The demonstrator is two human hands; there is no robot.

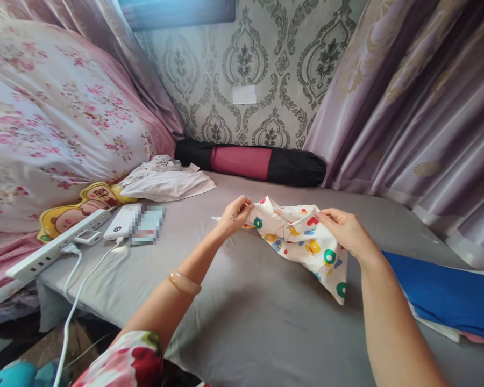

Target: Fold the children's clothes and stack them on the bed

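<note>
A small white cloth (306, 242) printed with coloured rings and shapes hangs just above the grey bed sheet (246, 312). My left hand (236, 215) pinches its upper left edge, fingers closed. My right hand (344, 228) grips its upper right edge, fingers curled on the fabric. The cloth's lower corner droops down towards the sheet, below my right wrist. A pale bangle (184, 282) sits on my left forearm.
A white power strip (60, 244), a white power bank (123, 221) and a blurred flat item lie at the left. Folded white cloth (165, 183) and a black-and-maroon roll bag (258, 164) lie behind. Blue fabric (447, 293) lies at the right. Floral bedding and curtains surround the bed.
</note>
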